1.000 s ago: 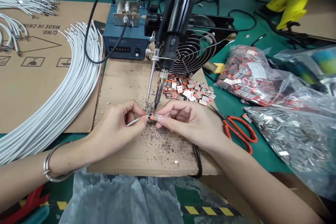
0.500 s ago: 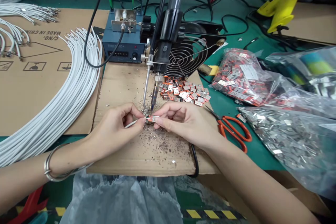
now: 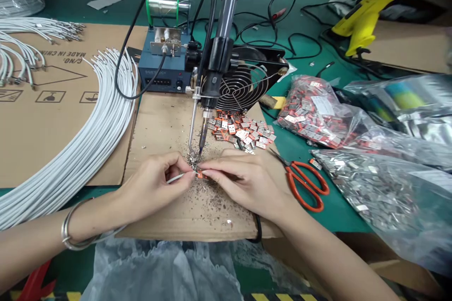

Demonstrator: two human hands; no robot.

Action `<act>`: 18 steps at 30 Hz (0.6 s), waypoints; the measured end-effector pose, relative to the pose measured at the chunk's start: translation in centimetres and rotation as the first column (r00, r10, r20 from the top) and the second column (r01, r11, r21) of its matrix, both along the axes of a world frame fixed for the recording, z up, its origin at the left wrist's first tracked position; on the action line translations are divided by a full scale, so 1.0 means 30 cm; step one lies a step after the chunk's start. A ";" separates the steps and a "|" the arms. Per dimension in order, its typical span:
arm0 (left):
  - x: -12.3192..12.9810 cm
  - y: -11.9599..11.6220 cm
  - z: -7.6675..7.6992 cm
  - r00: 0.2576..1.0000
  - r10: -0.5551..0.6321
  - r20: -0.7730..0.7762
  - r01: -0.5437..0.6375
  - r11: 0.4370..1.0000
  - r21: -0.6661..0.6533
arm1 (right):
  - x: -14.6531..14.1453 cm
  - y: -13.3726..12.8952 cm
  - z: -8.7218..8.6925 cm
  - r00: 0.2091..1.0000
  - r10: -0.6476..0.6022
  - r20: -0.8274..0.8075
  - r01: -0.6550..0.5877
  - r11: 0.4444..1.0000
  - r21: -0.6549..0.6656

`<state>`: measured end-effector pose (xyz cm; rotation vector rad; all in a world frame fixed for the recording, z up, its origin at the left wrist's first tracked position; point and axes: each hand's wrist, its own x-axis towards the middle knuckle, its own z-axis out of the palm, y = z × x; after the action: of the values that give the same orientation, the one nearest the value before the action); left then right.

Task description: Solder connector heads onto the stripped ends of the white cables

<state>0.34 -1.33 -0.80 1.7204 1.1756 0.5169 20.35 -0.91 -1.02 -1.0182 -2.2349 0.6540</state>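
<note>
My left hand (image 3: 164, 181) pinches a white cable (image 3: 176, 178) close to its end, fingers closed. Facing it, my right hand (image 3: 243, 178) is closed on a small USB connector (image 3: 200, 175) with an orange part, much of it covered by the fingers. Cable end and connector meet between my fingertips; whether they are joined I cannot tell. Just above them the tip of a clamped soldering iron (image 3: 203, 136) points down, beside a thin bent metal tube (image 3: 193, 127). Solder crumbs lie scattered on the cardboard (image 3: 158, 218) under my hands.
Behind my right hand is a pile of USB connectors (image 3: 243, 132), with a fan (image 3: 242, 87) beyond. Orange-handled scissors (image 3: 307, 186) and bags of connectors (image 3: 310, 113) and metal shells (image 3: 374, 193) lie right. A white cable bundle (image 3: 106, 127) and blue solder feeder (image 3: 164, 73) stand left.
Both hands, with cable and connector, sit slightly lower and farther from the iron's tip. My right fingers now cover more of the connector. The whole view has shifted a little.
</note>
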 end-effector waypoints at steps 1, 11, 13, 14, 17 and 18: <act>0.000 -0.001 0.001 1.000 -0.007 -0.001 0.007 1.000 -0.001 | 0.000 0.000 -0.007 1.000 0.023 -0.001 -0.023 0.999 0.027; -0.003 -0.002 -0.003 0.999 -0.050 0.008 0.050 0.999 -0.014 | -0.004 -0.008 -0.021 0.990 0.105 0.094 -0.121 0.977 0.178; -0.003 -0.003 -0.002 0.998 -0.062 0.011 0.063 0.998 -0.010 | -0.007 -0.009 -0.019 0.993 0.111 0.047 -0.117 0.978 0.170; -0.003 -0.004 -0.002 0.998 -0.061 0.011 0.062 0.998 -0.006 | -0.009 -0.010 -0.018 0.994 0.105 0.018 -0.107 0.982 0.157; -0.001 -0.007 -0.001 0.999 -0.034 0.019 0.034 0.999 0.004 | -0.011 -0.013 -0.011 0.999 0.033 -0.031 -0.034 0.999 -0.017; -0.001 -0.007 -0.001 1.000 -0.021 0.022 0.020 1.000 0.005 | -0.011 -0.014 -0.008 0.999 -0.010 -0.037 0.005 0.992 -0.130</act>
<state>0.32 -1.55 -0.84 1.7247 1.1407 0.5253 20.02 -1.34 -1.26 -1.0681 -2.1779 0.8177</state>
